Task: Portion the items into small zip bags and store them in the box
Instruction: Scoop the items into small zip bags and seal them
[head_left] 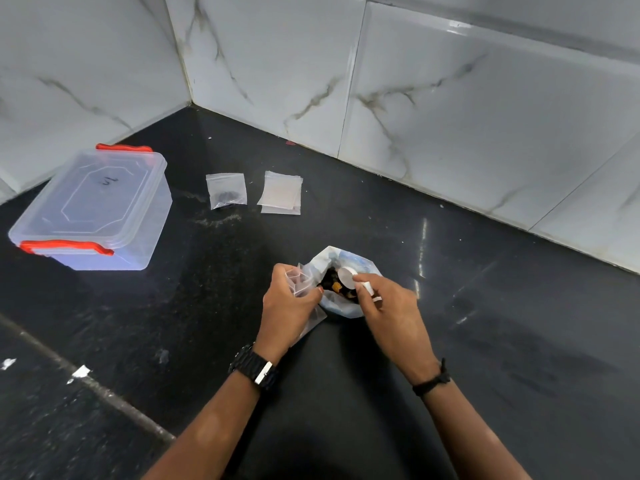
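Nearest the camera: two bare forearms reach in from the bottom edge over a black speckled surface [519, 306]
Left wrist: black watch [255, 368] with a silver clasp
Right wrist: thin black band [433, 381]
Left hand [289, 299]: fingers curled and clamped on a small clear zip bag [300, 276], gripped near its mouth; the bag's lower part sticks out under the palm toward the surface
Right hand [388, 306]: fingers pinched on the handle of a small white scoop [348, 276]
Scoop: its round bowl sits in the mouth of the big bag, over the contents
Big bag [346, 306]: pale bluish plastic, open at the top, standing on the surface between and just beyond both hands
Items [334, 284]: dark pieces with an orange one, inside the big bag; what they are cannot be told
Mid distance, centre: filled zip bag [226, 191] lying flat, a dark clump at its bottom edge
Beside it on the right: small stack of flat clear bags [280, 194], near the filled one but not touching
Far left: clear box [91, 209], lid on, red clips at its near and far ends, faint writing on the lid, well apart from the hands
Behind: white marbled wall tiles [450, 98] meeting in a corner
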